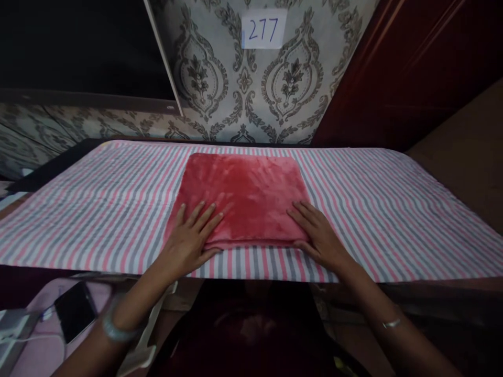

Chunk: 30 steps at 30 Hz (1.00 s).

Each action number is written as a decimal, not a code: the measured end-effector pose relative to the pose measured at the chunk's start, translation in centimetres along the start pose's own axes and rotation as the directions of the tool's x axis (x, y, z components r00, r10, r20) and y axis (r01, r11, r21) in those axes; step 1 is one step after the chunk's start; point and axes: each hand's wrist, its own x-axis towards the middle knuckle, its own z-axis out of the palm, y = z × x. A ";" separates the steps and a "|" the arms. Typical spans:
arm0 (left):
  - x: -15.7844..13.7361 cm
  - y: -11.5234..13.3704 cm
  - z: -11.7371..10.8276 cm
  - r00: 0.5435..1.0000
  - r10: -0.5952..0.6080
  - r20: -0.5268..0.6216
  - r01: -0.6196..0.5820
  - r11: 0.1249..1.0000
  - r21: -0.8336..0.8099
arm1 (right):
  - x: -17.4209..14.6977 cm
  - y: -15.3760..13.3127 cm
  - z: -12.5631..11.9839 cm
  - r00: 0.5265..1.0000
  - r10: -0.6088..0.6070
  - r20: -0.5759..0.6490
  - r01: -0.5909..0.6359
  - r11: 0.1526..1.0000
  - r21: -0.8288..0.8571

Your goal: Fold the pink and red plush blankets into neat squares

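Observation:
A folded red plush cloth [243, 199], fuzzy on top, lies in the middle of a striped cloth [373, 209] of pink, grey and white. My left hand [190, 238] rests on its near left corner, fingers spread over the fabric and thumb at the near edge. On the near right corner lies my right hand [320, 235], its fingers flat on top and the thumb by the folded edge. Neither hand grips the cloth. Folded layers show along its near side.
Behind the table stands a patterned wall with a paper marked 277 [263, 29]. A large dark screen [78, 47] is at the back left, a dark red wooden panel [385, 78] at the right. Lower left, a phone [75, 311] lies on a pink stool [43, 335] beside a cable.

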 end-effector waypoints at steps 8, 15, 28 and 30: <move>-3.7 -2.3 0.3 0.988 -0.114 -0.108 0.118 0.992 0.034 | -2.2 -0.4 0.1 0.997 0.075 0.032 -0.074 0.996 -0.043; -3.1 -3.0 -0.5 0.971 -0.102 -0.217 0.106 0.994 0.010 | -1.2 0.0 -0.5 0.991 0.110 -0.077 -0.116 0.990 -0.077; 7.3 -6.2 -21.8 0.746 -0.450 -0.492 0.342 0.892 -0.296 | 12.0 -2.5 -17.6 0.747 0.337 -0.573 -0.153 0.926 0.345; 9.4 -6.8 -23.8 0.734 -0.528 -0.428 0.343 0.831 -0.437 | 14.1 -1.7 -18.4 0.738 0.433 -0.517 -0.122 0.840 0.529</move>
